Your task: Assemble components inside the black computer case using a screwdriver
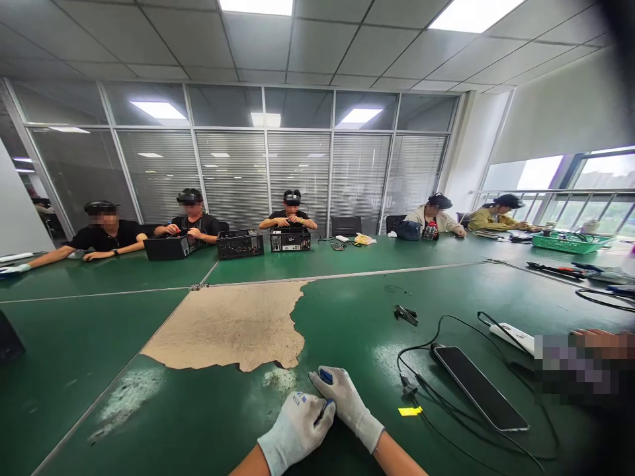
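Under ceiling lights (476, 14), the left hand (300, 423) and right hand (346, 398), gloves (285, 435) fully on, met half-curled over the desk (352, 317), any hold too hidden to tell, while the phone (479, 387) lay untouched to their right.

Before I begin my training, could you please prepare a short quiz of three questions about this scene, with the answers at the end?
1. Multiple choice: which of these lies to the right of the right hand?
A) The phone
B) The tan patch
C) The computer cases

2. True or false: the phone shows a bright picture.

3. Fill in: the left hand wears a pale ____ with blue lettering.

Key:
1. A
2. False
3. glove
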The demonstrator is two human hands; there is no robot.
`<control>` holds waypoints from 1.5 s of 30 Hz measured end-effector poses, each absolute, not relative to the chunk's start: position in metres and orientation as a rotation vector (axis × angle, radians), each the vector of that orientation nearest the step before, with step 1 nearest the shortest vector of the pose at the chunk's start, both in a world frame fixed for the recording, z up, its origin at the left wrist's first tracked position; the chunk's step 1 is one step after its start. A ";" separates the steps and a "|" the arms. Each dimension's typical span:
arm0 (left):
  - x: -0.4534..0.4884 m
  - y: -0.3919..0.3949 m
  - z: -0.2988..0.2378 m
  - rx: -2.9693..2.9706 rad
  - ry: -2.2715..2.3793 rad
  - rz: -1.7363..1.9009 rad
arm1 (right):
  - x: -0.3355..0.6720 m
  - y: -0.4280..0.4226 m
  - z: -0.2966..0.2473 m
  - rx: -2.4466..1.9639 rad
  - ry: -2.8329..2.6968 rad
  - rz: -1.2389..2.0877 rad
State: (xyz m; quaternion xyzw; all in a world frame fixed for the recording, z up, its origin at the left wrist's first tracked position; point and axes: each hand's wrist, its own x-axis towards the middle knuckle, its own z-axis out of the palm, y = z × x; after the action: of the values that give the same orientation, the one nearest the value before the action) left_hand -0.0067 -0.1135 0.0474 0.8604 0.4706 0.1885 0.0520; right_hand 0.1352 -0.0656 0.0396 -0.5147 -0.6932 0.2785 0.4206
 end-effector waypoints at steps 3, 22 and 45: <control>-0.006 -0.113 0.046 2.606 1.438 0.569 | 0.135 -0.064 0.035 -1.270 -1.687 0.675; -0.007 -0.113 0.045 2.592 1.404 0.611 | 0.135 -0.066 0.043 -1.295 -1.766 0.747; -0.005 -0.110 0.040 2.579 1.404 0.634 | 0.136 -0.062 0.029 -1.295 -1.664 0.677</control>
State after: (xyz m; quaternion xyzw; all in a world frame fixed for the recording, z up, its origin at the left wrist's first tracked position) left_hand -0.0050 -0.1100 0.0403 0.8565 0.4662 0.2105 0.0689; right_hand 0.1360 -0.0616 0.0289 -0.5230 -0.6720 0.2735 0.4473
